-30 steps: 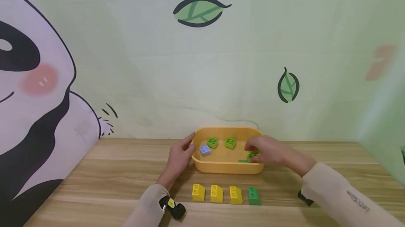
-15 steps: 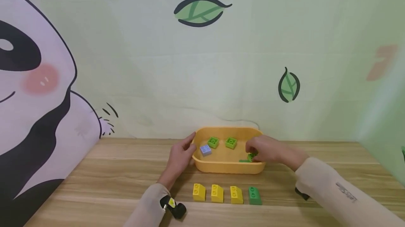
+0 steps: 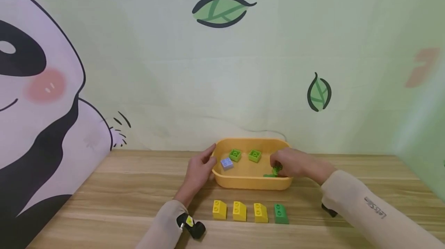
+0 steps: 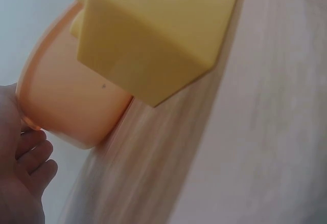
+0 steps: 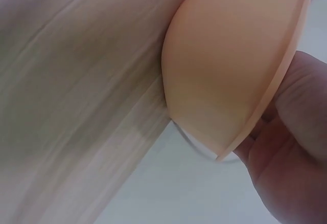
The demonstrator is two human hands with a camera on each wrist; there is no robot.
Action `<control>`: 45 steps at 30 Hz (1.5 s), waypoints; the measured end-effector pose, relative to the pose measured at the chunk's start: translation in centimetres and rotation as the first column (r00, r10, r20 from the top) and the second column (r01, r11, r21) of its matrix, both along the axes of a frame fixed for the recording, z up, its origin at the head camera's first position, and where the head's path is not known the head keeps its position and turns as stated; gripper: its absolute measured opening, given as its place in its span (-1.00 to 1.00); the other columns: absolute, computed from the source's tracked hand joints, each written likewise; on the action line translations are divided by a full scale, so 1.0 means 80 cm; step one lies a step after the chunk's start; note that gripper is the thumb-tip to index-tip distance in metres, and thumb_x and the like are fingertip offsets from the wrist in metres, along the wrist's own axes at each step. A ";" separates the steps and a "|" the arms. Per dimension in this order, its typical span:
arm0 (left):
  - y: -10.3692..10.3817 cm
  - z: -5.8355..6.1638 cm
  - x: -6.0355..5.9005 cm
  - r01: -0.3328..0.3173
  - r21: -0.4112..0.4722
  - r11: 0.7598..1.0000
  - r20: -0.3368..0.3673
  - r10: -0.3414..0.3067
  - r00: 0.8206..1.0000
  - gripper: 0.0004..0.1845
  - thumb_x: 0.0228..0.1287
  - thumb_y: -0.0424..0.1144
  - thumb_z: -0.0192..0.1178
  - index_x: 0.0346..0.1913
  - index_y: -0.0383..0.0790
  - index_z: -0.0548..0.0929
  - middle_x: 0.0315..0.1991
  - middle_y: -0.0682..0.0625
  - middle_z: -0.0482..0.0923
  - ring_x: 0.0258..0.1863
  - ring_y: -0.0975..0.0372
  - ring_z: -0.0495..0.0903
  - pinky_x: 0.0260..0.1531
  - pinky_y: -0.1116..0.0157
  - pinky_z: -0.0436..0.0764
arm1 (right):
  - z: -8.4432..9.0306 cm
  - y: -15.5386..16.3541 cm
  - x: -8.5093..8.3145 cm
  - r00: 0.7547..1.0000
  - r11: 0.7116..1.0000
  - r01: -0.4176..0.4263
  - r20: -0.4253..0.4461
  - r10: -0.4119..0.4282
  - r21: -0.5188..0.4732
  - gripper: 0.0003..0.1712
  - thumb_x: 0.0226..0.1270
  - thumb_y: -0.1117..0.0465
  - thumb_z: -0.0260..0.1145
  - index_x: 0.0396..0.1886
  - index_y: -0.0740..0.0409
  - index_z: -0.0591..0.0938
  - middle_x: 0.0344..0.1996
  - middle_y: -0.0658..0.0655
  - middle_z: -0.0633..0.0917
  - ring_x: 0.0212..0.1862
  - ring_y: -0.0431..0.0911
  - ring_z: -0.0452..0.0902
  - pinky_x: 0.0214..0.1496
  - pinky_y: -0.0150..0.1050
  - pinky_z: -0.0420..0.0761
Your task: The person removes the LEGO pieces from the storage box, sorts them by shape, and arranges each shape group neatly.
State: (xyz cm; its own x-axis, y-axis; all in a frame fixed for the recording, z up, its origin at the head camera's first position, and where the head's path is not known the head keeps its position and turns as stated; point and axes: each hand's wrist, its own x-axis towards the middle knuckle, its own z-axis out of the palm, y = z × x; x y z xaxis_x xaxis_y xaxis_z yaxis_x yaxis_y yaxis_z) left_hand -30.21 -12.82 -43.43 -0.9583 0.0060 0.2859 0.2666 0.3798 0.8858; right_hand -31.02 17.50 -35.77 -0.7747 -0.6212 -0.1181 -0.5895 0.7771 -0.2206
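Yellow plastic tub (image 3: 250,183) sits on the wooden desk (image 3: 104,195) just below the middle of the head view. The left hand (image 3: 199,170) rests against the tub's left end, thumb at the rim and fingers curled loosely along the outer wall; the left wrist view shows those fingers (image 4: 30,157) against the tub's side. The right hand (image 3: 293,164) reaches over the tub's right rim with its fingers curled down and pinching a small green brick (image 3: 276,171) near the tub's lower right corner. Inside the tub, toward its upper part, lie two light green bricks (image 3: 235,154) (image 3: 255,155) side by side, and a pale blue brick (image 3: 226,163) lies close to the left wall. Below the tub, nearer the bottom of the frame, stand three yellow sloped bricks (image 3: 240,211) and one dark green sloped brick (image 3: 281,213), set apart in a row. Behind the desk hangs a backdrop with a panda (image 3: 38,87) at the left.
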 end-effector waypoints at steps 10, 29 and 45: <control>0.000 -0.002 -0.002 0.007 0.001 1.000 -0.016 -0.007 1.000 -0.45 0.48 -0.33 0.13 0.49 -0.27 0.53 0.44 -0.15 0.51 0.42 -0.02 0.48 0.36 -0.02 0.51 | 0.002 0.003 0.006 0.999 0.990 0.043 -0.015 -0.045 -0.134 -0.76 0.29 0.34 0.50 -0.05 0.24 0.77 -0.26 -0.02 0.70 -0.22 -0.11 0.52 -0.02 -0.11 0.70; 0.000 -0.002 -0.002 -0.002 -0.005 1.000 -0.015 0.002 1.000 -0.44 0.45 -0.31 0.13 0.49 -0.27 0.53 0.44 -0.15 0.51 0.42 -0.03 0.49 0.36 -0.02 0.51 | 0.025 0.019 0.052 0.983 0.914 0.042 -0.148 -0.110 -0.403 -0.69 0.31 0.34 0.47 0.04 0.27 0.74 -0.08 0.09 0.75 -0.06 0.00 0.65 0.08 0.08 0.74; 0.000 -0.001 -0.001 0.006 -0.005 1.000 -0.018 -0.006 1.000 -0.45 0.47 -0.33 0.13 0.49 -0.29 0.53 0.43 -0.17 0.51 0.42 -0.05 0.48 0.36 -0.04 0.51 | 0.013 0.041 0.092 0.971 0.902 -0.017 -0.224 -0.088 -0.432 -0.70 0.24 0.36 0.56 -0.04 0.11 0.77 -0.14 -0.09 0.71 -0.11 -0.17 0.61 -0.01 -0.10 0.75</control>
State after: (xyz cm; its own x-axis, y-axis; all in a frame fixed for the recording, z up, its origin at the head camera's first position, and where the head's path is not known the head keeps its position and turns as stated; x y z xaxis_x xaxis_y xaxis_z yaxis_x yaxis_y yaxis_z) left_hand -30.28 -12.83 -43.52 -0.9529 0.0134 0.3030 0.2849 0.3829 0.8788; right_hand -23.67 20.82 -34.72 -0.7696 -0.5416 0.3383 -0.6385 0.6596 -0.3966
